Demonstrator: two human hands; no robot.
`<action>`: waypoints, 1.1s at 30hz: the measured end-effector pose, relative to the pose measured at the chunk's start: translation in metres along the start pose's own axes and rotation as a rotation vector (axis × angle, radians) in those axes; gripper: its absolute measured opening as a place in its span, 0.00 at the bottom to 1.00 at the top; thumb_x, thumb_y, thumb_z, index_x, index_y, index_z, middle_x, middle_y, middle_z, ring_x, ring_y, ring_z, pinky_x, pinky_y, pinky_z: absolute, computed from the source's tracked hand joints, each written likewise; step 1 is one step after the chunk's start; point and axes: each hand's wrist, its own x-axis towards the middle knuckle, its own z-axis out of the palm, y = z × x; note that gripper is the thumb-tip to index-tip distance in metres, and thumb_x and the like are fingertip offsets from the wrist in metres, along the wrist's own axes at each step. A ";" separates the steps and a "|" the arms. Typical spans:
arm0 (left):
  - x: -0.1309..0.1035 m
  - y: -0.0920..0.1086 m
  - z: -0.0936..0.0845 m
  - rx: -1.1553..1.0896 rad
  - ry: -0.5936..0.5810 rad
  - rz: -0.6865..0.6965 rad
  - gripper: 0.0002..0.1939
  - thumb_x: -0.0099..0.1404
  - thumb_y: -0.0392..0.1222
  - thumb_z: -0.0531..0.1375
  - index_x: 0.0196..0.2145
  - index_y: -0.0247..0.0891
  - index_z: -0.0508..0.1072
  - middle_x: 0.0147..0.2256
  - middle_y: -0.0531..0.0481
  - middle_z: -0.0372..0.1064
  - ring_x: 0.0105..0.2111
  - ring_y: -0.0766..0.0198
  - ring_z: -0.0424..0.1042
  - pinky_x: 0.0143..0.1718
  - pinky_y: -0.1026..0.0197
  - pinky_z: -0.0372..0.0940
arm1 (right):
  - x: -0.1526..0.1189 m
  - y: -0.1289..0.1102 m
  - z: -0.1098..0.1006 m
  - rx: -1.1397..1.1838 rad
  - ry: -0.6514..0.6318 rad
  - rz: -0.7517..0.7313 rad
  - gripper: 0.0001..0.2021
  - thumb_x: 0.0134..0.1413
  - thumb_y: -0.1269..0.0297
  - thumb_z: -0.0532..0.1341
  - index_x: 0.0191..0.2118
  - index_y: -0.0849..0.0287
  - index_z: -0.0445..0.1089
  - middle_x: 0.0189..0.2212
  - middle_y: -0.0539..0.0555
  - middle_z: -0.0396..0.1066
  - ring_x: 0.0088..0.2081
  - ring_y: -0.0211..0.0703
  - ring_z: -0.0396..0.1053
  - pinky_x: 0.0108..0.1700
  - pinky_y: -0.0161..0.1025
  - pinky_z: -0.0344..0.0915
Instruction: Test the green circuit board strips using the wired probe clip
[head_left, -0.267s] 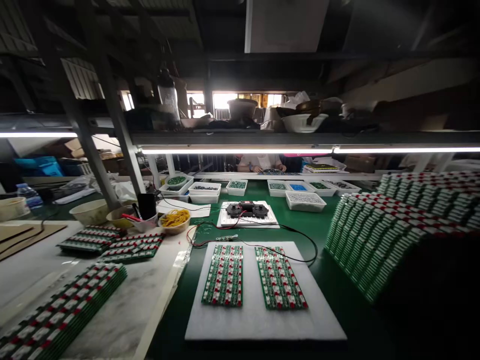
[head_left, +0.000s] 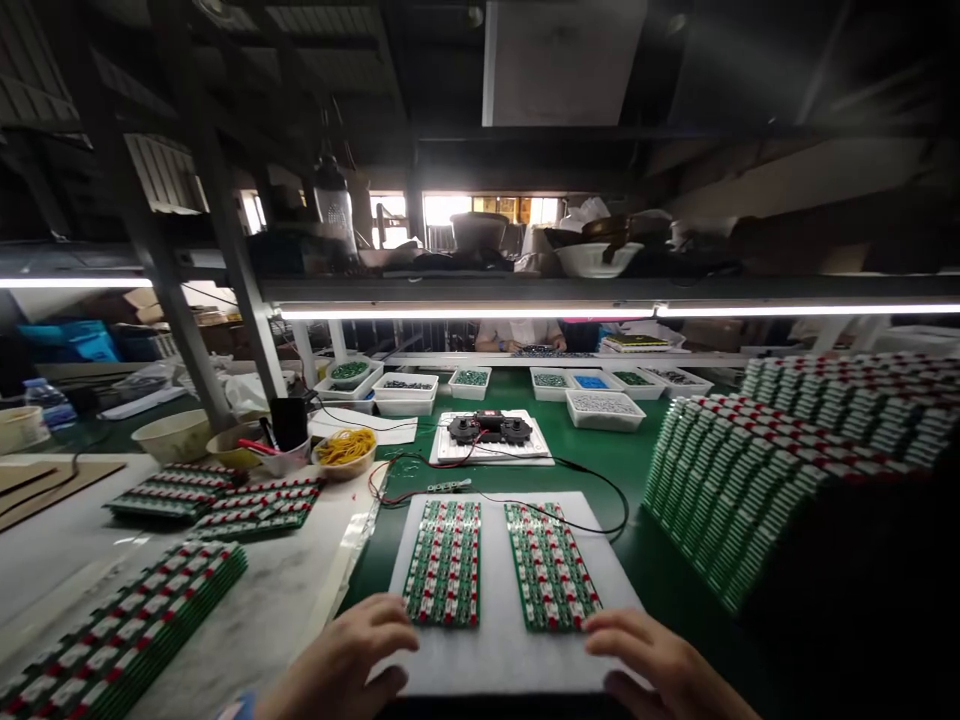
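Two green circuit boards with white and red parts lie side by side on a white foam pad (head_left: pixel 495 665), the left board (head_left: pixel 444 565) and the right board (head_left: pixel 553 568). My left hand (head_left: pixel 352 645) is at the pad's left front, fingers apart and empty, its fingertips near the left board's lower left corner. At the right front, my right hand (head_left: pixel 652 655) has its fingers apart around nothing, the index fingertip at the right board's lower right corner. Whether that fingertip touches the board I cannot tell.
Tall board stacks (head_left: pixel 742 490) stand at the right; a lower stack (head_left: pixel 127 630) lies at the left. Behind the pad are a black device (head_left: pixel 491 428), looping cables, a bowl of yellow bands (head_left: pixel 345 450) and white part trays (head_left: pixel 606 410). A person sits across the bench.
Both my hands have come into view from the bottom edge, one on each side of the pad. The scene sits slightly lower and further left in the view.
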 end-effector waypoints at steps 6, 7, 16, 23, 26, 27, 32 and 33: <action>0.072 0.004 0.017 0.199 -0.103 -0.017 0.33 0.51 0.36 0.64 0.55 0.50 0.68 0.62 0.45 0.55 0.64 0.41 0.46 0.62 0.35 0.42 | 0.020 0.048 0.008 -0.135 -0.038 0.170 0.23 0.50 0.69 0.63 0.54 0.50 0.69 0.62 0.58 0.57 0.63 0.62 0.51 0.61 0.58 0.53; 0.079 0.002 0.021 0.210 -0.141 -0.026 0.36 0.50 0.37 0.66 0.57 0.51 0.65 0.64 0.45 0.51 0.64 0.39 0.43 0.62 0.33 0.39 | 0.022 0.056 0.013 -0.149 -0.078 0.192 0.25 0.49 0.69 0.63 0.55 0.50 0.68 0.63 0.59 0.54 0.64 0.64 0.48 0.62 0.61 0.50; 0.084 -0.028 0.055 0.314 -0.205 -0.019 0.36 0.57 0.39 0.63 0.61 0.55 0.58 0.65 0.48 0.44 0.64 0.35 0.41 0.60 0.32 0.47 | 0.027 0.092 0.042 -0.199 -0.180 0.175 0.28 0.49 0.69 0.60 0.58 0.53 0.66 0.62 0.59 0.57 0.62 0.62 0.53 0.61 0.54 0.56; 0.072 -0.064 0.078 0.533 0.127 0.329 0.31 0.61 0.42 0.61 0.61 0.51 0.60 0.59 0.45 0.61 0.56 0.41 0.63 0.53 0.46 0.65 | 0.021 0.096 0.052 -0.395 0.111 -0.118 0.26 0.43 0.70 0.62 0.52 0.54 0.71 0.53 0.57 0.69 0.51 0.58 0.70 0.49 0.41 0.71; 0.069 -0.067 0.076 0.582 0.197 0.395 0.29 0.62 0.45 0.61 0.61 0.50 0.61 0.57 0.45 0.64 0.54 0.44 0.66 0.51 0.50 0.67 | 0.025 0.078 0.040 -0.440 0.147 -0.144 0.24 0.47 0.69 0.63 0.52 0.52 0.70 0.51 0.55 0.71 0.48 0.54 0.72 0.46 0.37 0.72; 0.068 -0.066 0.075 0.580 0.211 0.402 0.29 0.63 0.45 0.60 0.61 0.50 0.61 0.56 0.45 0.65 0.54 0.45 0.66 0.52 0.51 0.66 | 0.027 0.072 0.036 -0.447 0.157 -0.149 0.22 0.48 0.68 0.63 0.52 0.52 0.71 0.50 0.55 0.72 0.47 0.52 0.73 0.45 0.36 0.73; 0.067 -0.061 0.067 0.536 0.234 0.378 0.27 0.64 0.48 0.59 0.60 0.53 0.61 0.56 0.49 0.66 0.54 0.50 0.66 0.52 0.56 0.66 | 0.029 0.063 0.031 -0.566 0.220 -0.233 0.18 0.53 0.65 0.62 0.51 0.57 0.71 0.46 0.56 0.75 0.45 0.51 0.74 0.44 0.35 0.73; 0.067 -0.061 0.066 0.528 0.231 0.374 0.27 0.64 0.48 0.59 0.60 0.53 0.62 0.56 0.49 0.66 0.54 0.50 0.67 0.52 0.56 0.66 | 0.028 0.065 0.034 -0.582 0.224 -0.240 0.18 0.55 0.64 0.62 0.52 0.57 0.70 0.46 0.56 0.75 0.45 0.51 0.74 0.44 0.36 0.73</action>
